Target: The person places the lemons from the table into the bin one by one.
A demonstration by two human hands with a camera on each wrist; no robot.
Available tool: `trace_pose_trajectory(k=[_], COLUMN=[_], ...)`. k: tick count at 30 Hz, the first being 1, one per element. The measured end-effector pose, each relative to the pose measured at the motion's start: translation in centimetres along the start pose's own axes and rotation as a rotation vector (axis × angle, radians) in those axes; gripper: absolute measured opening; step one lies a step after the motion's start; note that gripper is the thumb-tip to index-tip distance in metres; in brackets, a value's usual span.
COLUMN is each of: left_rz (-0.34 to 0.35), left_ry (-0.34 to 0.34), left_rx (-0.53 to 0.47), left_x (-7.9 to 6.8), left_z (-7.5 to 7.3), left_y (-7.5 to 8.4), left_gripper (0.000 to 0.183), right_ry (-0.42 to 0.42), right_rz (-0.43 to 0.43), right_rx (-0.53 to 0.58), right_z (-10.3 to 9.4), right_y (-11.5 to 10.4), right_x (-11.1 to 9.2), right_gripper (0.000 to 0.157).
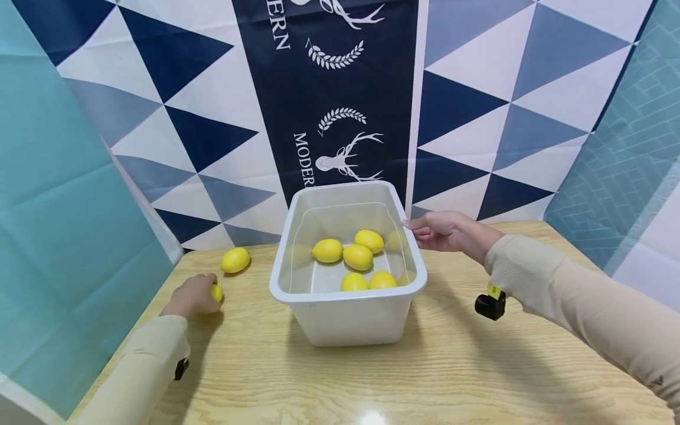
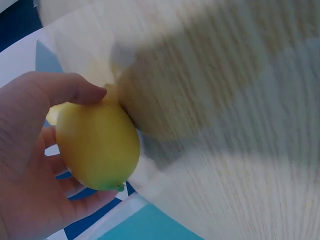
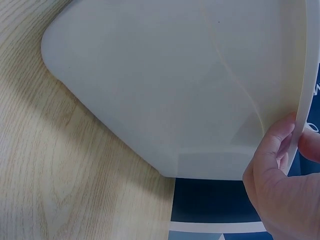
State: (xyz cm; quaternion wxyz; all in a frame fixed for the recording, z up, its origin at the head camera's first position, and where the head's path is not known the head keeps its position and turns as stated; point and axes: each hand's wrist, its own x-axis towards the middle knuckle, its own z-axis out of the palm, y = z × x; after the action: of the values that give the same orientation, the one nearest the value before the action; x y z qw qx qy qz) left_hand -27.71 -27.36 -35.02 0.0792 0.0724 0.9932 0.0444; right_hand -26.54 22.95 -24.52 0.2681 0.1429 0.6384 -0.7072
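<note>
My left hand point(image 1: 195, 295) grips a yellow lemon point(image 2: 97, 145) at the left side of the table, thumb over its top and fingers curled beneath. Just behind it, a second lemon point(image 1: 235, 260) lies on the wood. In the middle stands a white plastic bin point(image 1: 347, 321) with several lemons point(image 1: 358, 257) on its floor, some partly hidden by the front rim. My right hand point(image 1: 438, 231) pinches the bin's right rim; in the right wrist view the fingers point(image 3: 272, 147) lie against the outer wall under the lip, with the thumb on the other side.
The wooden table point(image 1: 329, 383) reaches back to a wall cloth point(image 1: 340, 118) with triangles and deer heads, close behind the bin. Teal panels point(image 1: 69, 224) border the left side, and a patterned teal panel point(image 1: 616, 153) stands at the right.
</note>
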Motion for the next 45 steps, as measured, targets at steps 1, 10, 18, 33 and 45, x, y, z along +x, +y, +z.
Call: trace_pose_trajectory(k=[1, 10, 18, 33, 45], left_rz=[-0.001, 0.071, 0.107, 0.154, 0.196], left_ry=[0.001, 0.05, 0.074, 0.128, 0.198], left_rx=[0.015, 0.098, 0.153, 0.147, 0.162], left_x=[0.0, -0.3, -0.4, -0.5, -0.8], left_z=[0.1, 0.9, 0.9, 0.8, 0.3], left_y=[0.1, 0.6, 1.3, 2.2, 2.9], left_gripper=[0.054, 0.046, 0.043, 0.042, 0.04], right_ry=[0.001, 0.014, 0.003, 0.02, 0.014], right_rz=[0.0, 0.007, 0.002, 0.0, -0.007], right_rx=[0.003, 0.008, 0.001, -0.006, -0.025], right_z=[0.0, 0.0, 0.1, 0.1, 0.0], right_y=[0.0, -0.1, -0.2, -0.1, -0.1], right_x=[0.0, 0.0, -0.2, -0.2, 0.0], right_gripper=[0.015, 0.016, 0.015, 0.015, 0.014])
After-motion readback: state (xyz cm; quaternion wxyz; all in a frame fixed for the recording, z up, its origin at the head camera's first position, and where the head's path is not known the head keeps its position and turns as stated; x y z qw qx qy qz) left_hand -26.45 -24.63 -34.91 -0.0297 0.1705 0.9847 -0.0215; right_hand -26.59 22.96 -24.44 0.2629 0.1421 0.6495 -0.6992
